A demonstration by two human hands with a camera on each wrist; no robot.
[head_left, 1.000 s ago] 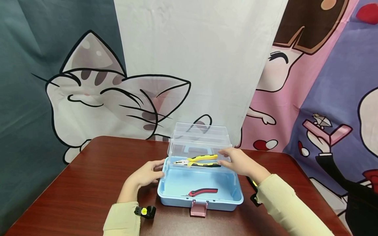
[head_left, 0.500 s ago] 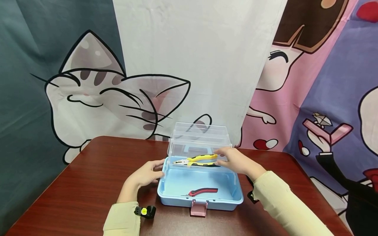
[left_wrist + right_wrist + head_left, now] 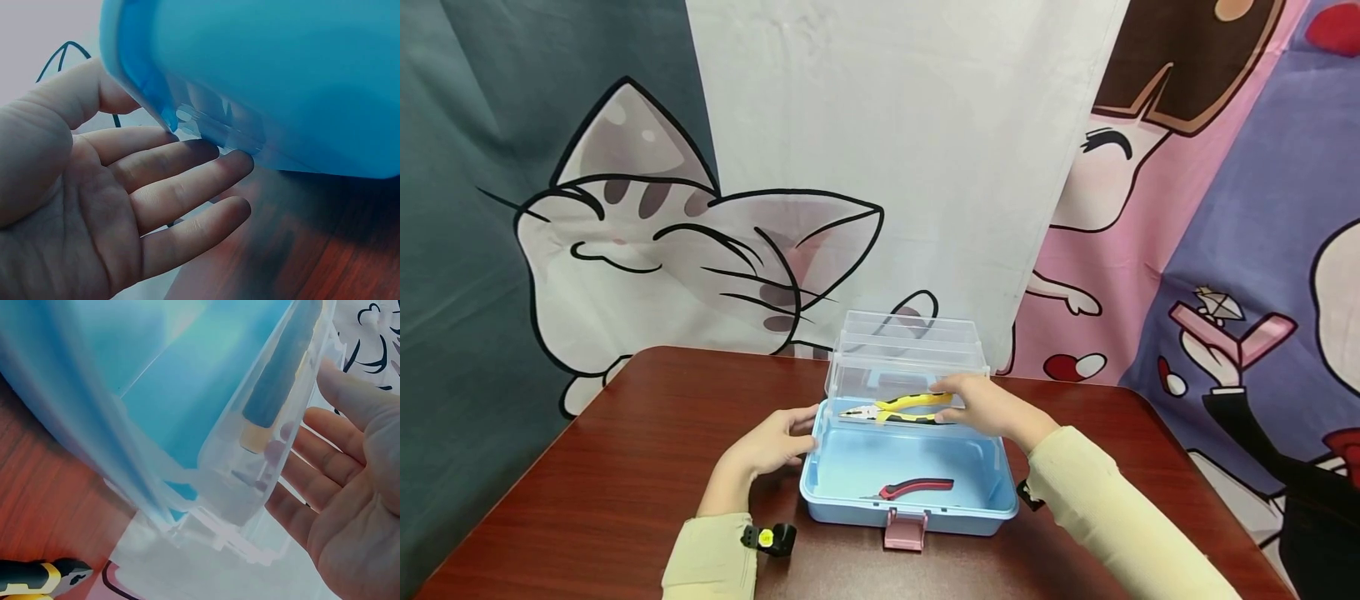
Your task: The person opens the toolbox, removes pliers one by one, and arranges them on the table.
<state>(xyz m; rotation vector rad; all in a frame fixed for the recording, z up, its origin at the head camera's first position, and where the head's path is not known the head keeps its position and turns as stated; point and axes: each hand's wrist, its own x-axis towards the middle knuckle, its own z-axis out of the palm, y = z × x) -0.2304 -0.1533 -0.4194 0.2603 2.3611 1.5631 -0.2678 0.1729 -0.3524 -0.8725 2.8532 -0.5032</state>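
Note:
A light blue toolbox (image 3: 910, 523) sits on the table with its clear lid (image 3: 910, 333) raised. Yellow-and-black pliers (image 3: 895, 407) lie in the clear tray (image 3: 228, 487) at the back, and red-and-black pliers (image 3: 917, 487) lie on the box floor. My left hand (image 3: 767, 443) rests at the box's left end, thumb at the rim; the left wrist view shows its other fingers (image 3: 187, 194) extended along the outer side. My right hand (image 3: 988, 407) is at the tray's right part, beside the pliers' handles, with loosely extended fingers (image 3: 312, 481) partly seen through the clear wall.
Black-and-yellow cutters (image 3: 44, 578) lie on the table right of the box, hidden by my arm in the head view. A pink latch (image 3: 906, 530) hangs open in front. A cartoon cloth backdrop (image 3: 887, 150) hangs behind the reddish-brown table (image 3: 625, 467).
My right hand has moved left along the tray, over the ends of the yellow-and-black pliers' handles. The left hand, toolbox and pliers have stayed in place.

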